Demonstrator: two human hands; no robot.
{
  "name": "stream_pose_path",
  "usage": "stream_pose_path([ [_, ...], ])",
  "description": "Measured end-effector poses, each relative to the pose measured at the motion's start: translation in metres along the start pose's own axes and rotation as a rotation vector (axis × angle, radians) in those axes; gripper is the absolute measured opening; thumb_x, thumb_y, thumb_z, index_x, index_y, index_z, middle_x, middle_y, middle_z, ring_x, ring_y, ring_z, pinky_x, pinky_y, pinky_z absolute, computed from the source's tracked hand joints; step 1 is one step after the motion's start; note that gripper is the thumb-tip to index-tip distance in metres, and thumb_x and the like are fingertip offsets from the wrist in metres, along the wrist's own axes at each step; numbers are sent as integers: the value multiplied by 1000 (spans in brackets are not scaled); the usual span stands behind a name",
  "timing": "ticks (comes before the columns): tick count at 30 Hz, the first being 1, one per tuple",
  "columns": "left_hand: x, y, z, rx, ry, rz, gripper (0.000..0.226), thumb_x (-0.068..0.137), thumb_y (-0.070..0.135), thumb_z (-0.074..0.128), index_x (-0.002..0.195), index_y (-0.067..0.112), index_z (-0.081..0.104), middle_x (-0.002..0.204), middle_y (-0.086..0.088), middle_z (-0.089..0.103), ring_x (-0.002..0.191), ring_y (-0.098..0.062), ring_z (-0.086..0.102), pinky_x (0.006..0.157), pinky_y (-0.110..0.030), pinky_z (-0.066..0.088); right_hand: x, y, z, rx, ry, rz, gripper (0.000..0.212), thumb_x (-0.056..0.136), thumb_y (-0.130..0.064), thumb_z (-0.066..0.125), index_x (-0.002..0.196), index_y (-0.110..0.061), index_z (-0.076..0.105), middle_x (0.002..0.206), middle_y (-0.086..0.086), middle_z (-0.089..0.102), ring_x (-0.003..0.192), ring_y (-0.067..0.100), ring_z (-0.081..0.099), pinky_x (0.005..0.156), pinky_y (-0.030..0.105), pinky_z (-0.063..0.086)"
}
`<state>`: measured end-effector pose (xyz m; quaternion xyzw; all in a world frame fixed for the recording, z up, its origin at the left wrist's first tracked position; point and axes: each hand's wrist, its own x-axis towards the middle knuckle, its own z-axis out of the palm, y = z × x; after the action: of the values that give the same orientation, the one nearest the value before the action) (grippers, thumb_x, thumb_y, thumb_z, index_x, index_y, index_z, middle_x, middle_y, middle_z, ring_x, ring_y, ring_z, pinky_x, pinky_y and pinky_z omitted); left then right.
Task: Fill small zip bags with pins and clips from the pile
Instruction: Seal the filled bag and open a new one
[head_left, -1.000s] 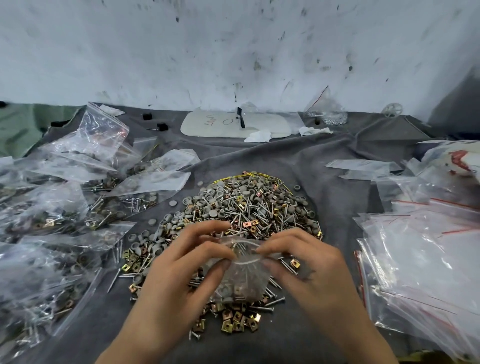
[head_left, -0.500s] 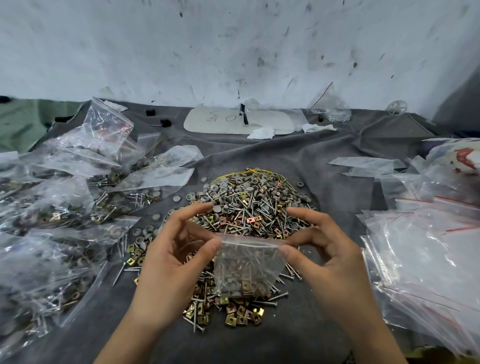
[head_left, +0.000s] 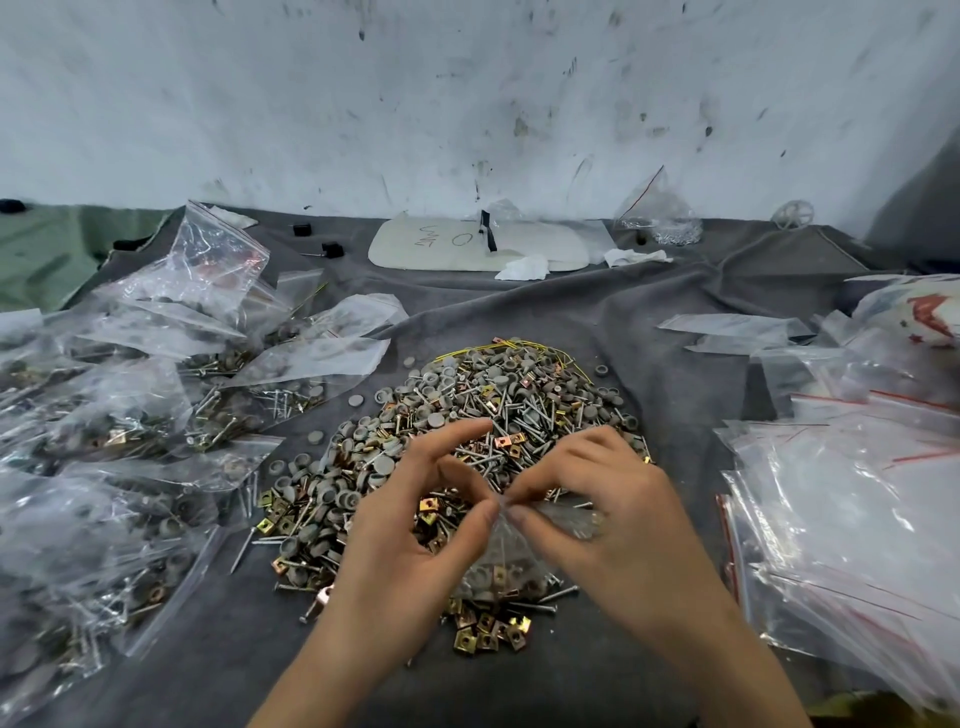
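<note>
Both hands were at the near edge of the pile (head_left: 498, 410), holding one small zip bag (head_left: 511, 564) between them just above it. The left hand (head_left: 410, 525) had a thumb-and-finger grip pinched on the bag's top edge, with the index finger arched up clear of it. The right hand (head_left: 618, 514) had its grip closed on the same top edge; its thumb tip almost met the left thumb, and the rest of the bag mouth ran off under its curled fingers. The bag hung down between the hands, with grey caps and brass clips visible in its bottom. The pile was a mix of nails, grey round caps and brass square clips, lying on a grey cloth (head_left: 519, 312) over the bench. Filled bags (head_left: 119, 415) were heaped at the left. A stack of empty bags (head_left: 852, 493) with red zip lines lay at the right. A white pad (head_left: 441, 244) with writing sat at the back by the stained wall (head_left: 467, 93).
</note>
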<state>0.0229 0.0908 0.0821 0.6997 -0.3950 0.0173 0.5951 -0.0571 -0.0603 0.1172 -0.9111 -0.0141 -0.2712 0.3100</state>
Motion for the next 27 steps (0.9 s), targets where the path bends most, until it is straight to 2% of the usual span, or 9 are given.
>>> stream_pose_path([
  [2, -1, 0, 1, 11, 1, -6, 46, 84, 35, 62, 128, 46, 50, 89, 12, 66, 90, -13, 66, 85, -24, 49, 0, 1, 0, -2, -30, 15, 7, 73, -20, 75, 79, -22, 70, 79, -20, 59, 87, 8, 50, 77, 16, 39],
  [6, -2, 1, 3, 15, 7, -18, 36, 84, 37, 63, 120, 41, 57, 93, 12, 66, 92, -12, 66, 83, -17, 48, 1, -1, 3, -1, -10, 3, 4, 72, -21, 69, 75, -18, 69, 76, -20, 56, 83, 10, 52, 75, 15, 39],
  [8, -2, -1, 4, 58, 11, -2, 17, 84, 37, 63, 101, 32, 65, 96, 13, 63, 95, -12, 63, 81, -19, 49, 1, -1, 4, 6, 4, 2, 4, 71, -20, 69, 73, -17, 69, 74, -16, 58, 82, 10, 52, 74, 16, 40],
  [10, -1, 0, 3, 112, 26, 11, 7, 84, 37, 62, 86, 31, 64, 100, 14, 58, 101, -10, 60, 83, -14, 45, 0, -1, 5, 5, 11, -1, 2, 71, -19, 69, 72, -17, 68, 73, -13, 60, 82, 9, 51, 74, 18, 41],
  [14, 0, 1, 1, 164, 18, 27, 8, 85, 37, 61, 82, 30, 63, 114, 14, 54, 112, -11, 56, 92, -10, 38, -1, -1, 5, -3, -8, 5, 3, 73, -22, 68, 73, -19, 66, 75, -16, 59, 84, 10, 52, 74, 25, 45],
  [18, 0, 2, 0, 179, 62, 27, 13, 85, 38, 60, 81, 26, 64, 115, 12, 56, 117, -10, 54, 93, -9, 36, -3, 2, 1, -51, -8, 17, 4, 74, -26, 67, 74, -23, 65, 76, -23, 55, 87, 9, 51, 78, 35, 47],
  [20, -1, 3, 0, 140, 45, -20, 15, 84, 42, 59, 81, 28, 63, 117, 15, 55, 119, -12, 54, 94, -14, 39, -3, 2, 0, -110, 19, -9, 4, 73, -26, 67, 72, -23, 64, 75, -22, 54, 89, 9, 50, 79, 38, 47],
  [22, -1, 4, 1, 103, 17, -52, 15, 83, 44, 60, 81, 29, 63, 119, 16, 53, 118, -14, 55, 94, -17, 41, -3, 1, 1, -123, 31, -22, 5, 73, -26, 67, 71, -23, 64, 75, -21, 56, 90, 9, 49, 79, 40, 47],
  [27, 0, 4, 0, 126, 23, -1, 16, 83, 40, 62, 79, 24, 65, 121, 12, 54, 112, -16, 58, 90, -13, 41, -6, 5, 3, -82, 30, 16, 13, 75, -37, 64, 75, -24, 66, 78, -18, 59, 92, 7, 47, 80, 41, 48],
])
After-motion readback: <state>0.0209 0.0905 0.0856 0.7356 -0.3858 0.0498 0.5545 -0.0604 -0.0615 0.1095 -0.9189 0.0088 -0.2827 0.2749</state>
